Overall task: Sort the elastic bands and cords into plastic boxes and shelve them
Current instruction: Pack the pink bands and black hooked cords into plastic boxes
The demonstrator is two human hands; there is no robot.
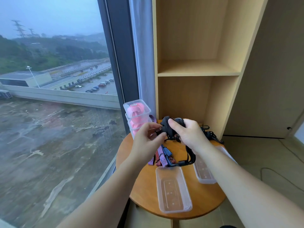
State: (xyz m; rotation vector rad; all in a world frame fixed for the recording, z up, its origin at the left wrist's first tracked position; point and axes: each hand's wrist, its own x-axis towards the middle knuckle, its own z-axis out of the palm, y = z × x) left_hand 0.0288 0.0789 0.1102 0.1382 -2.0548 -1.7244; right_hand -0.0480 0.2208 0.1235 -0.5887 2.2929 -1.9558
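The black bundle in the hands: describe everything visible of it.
The black bundle looks like flat woven elastic band wound into a compact coil, matte and soft. It is held in the air above the round wooden table, in front of the shelf unit. The right hand grips its right side, thumb across the front. The left hand pinches its left edge with its fingers.

Clear glossy plastic boxes (173,190); smooth wood table (144,183); matt wood-grain shelf (197,69); woven cloth bands (162,155).
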